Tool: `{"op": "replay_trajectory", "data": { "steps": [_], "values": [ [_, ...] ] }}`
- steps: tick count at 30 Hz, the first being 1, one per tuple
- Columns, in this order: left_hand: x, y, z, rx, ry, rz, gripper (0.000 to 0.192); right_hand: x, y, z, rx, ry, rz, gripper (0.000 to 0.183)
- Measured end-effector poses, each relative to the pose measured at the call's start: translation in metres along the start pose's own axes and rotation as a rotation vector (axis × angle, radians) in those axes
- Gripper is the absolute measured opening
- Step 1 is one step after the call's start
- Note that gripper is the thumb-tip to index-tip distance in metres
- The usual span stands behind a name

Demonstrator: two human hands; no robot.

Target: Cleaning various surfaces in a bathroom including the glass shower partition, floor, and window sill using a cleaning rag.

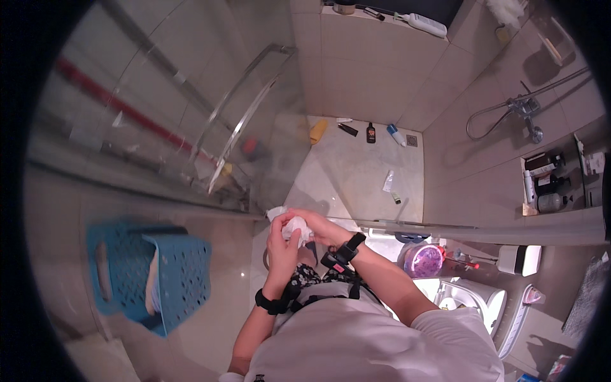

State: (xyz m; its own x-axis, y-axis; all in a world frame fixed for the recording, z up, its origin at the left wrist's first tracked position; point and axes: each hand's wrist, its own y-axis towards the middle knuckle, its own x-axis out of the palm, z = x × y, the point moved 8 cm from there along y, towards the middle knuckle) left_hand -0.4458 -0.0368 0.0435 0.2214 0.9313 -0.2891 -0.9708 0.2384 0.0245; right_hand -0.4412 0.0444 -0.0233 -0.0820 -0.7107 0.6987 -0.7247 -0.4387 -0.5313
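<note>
A crumpled white tissue or thin cloth is bunched between my two hands, in front of my waist. My left hand cups it from the left side, fingers bent over it. From the right, my right hand grips the same bundle, and part of the white material sticks out past the fingers at the far left. Whether it is paper or fabric I cannot tell. Both wrists wear black straps.
A glass door with a metal handle stands at left. Several bottles and tubes, among them a dark bottle, lie on the shower floor. A blue perforated basket hangs at lower left. The toilet is at right.
</note>
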Motion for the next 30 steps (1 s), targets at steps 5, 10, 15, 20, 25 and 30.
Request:
{"op": "replay_trajectory", "data": {
  "steps": [5,10,15,20,25,30],
  "values": [
    [0.026,0.072,-0.027,0.084,0.399,-0.153,0.042,-0.055,0.071,-0.028,-0.145,-0.138,-0.021,0.029],
    [0.100,0.162,-0.015,0.195,0.569,-0.394,0.042,-0.224,0.108,-0.077,-0.228,-0.740,0.634,0.023],
    [0.175,0.196,-0.048,0.224,0.587,-0.648,0.038,-0.367,0.048,-0.080,-0.063,-0.909,1.220,0.023],
    [0.244,0.233,-0.074,0.174,0.717,-0.822,0.038,-0.434,0.020,-0.081,0.241,-0.775,1.248,0.031],
    [0.331,0.296,-0.158,0.098,0.849,-0.933,0.040,-0.503,0.035,-0.069,0.292,-0.758,1.213,0.031],
    [0.363,0.376,-0.325,-0.211,0.958,-0.948,0.040,-0.563,0.066,-0.051,0.197,-0.874,1.153,0.023]
  ]
}}
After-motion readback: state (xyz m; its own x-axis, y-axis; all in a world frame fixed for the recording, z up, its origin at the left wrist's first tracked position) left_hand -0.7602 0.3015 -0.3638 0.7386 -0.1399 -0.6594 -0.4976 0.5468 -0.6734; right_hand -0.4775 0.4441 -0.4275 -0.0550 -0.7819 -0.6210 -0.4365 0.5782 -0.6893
